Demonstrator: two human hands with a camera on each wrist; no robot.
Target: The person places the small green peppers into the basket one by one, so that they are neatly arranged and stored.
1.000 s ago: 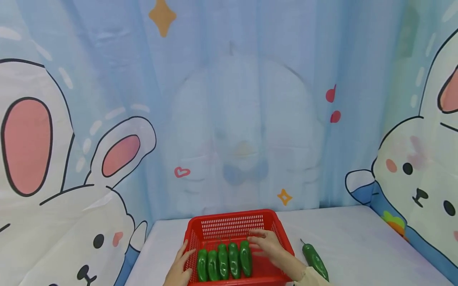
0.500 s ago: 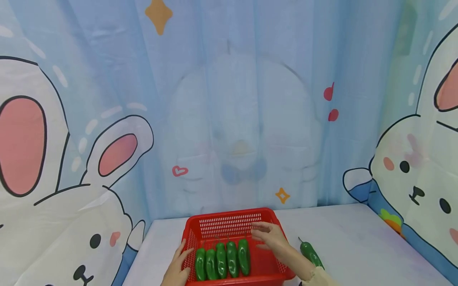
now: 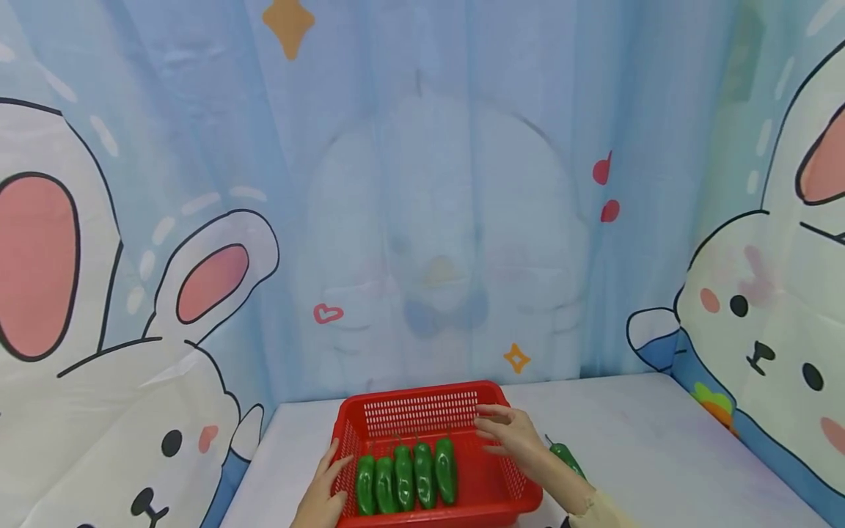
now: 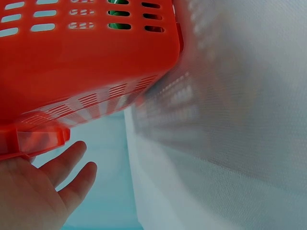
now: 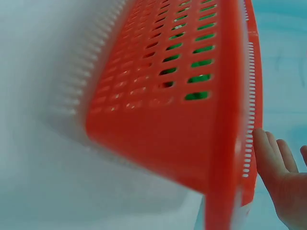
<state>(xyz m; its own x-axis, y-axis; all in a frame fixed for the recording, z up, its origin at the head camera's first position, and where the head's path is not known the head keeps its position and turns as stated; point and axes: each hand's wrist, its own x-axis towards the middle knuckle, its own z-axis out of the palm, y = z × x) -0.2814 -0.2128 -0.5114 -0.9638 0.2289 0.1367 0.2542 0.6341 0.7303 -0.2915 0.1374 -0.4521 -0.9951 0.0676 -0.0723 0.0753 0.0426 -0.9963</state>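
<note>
Several glossy green chili peppers [image 3: 404, 477] lie side by side, stems toward the back, in the left and middle of a red plastic basket [image 3: 422, 519]. My left hand [image 3: 323, 491] rests at the basket's left rim with its fingers extended; in the left wrist view, two straight fingers [image 4: 64, 165] show beyond the rim. Over the right part of the basket is my right hand [image 3: 511, 436], fingers spread loosely and nothing in them. Another green chili pepper [image 3: 564, 457] lies on the table right of the basket, partly hidden behind the right forearm.
The basket stands on a white-covered table [image 3: 634, 440]. A light blue curtain [image 3: 422, 183] with cartoon rabbits hangs behind and beside it. In the right wrist view, green shows through slots in the basket wall [image 5: 158, 129].
My right hand has moved right and slightly back, away from the peppers in the basket. My left hand keeps its place at the rim. The head view has shifted slightly.
</note>
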